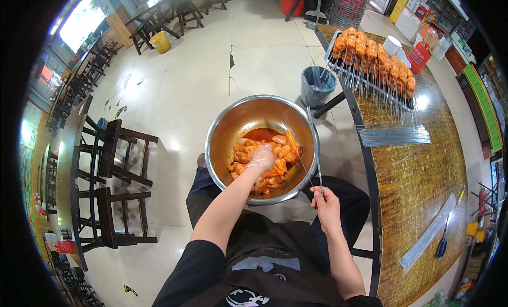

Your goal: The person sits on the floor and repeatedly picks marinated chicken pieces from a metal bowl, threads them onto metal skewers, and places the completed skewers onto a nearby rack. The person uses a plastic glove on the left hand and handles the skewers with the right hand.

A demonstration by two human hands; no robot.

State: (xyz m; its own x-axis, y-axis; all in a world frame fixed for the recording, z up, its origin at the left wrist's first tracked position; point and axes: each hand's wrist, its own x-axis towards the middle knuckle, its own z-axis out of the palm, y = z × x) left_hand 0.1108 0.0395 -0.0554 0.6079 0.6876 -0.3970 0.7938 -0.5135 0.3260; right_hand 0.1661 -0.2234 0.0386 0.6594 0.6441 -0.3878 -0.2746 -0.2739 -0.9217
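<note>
A large stainless steel bowl (211, 148) is held in front of me, over my lap. Pieces of raw marinated meat (279, 168), possibly chicken wings, lie in it with a reddish-orange marinade (262, 133). My left hand (262, 157), in a clear plastic glove, reaches down onto the meat; its fingertips are hidden, so its grip is unclear. Outside the near right rim, my bare right hand (326, 205) pinches several thin metal skewers (318, 164). One skewer slants separately over the bowl towards an orange meat piece (291, 142); whether it pierces that piece is unclear.
On the wooden table (416, 196) at right are a tray (330, 53) of meat skewers (373, 55), loose metal skewers (395, 135), a plastic sleeve (428, 235) and a dark-handled tool (441, 245). A lined bin (317, 86) stands beyond the bowl. Wooden chairs (115, 148) are at left.
</note>
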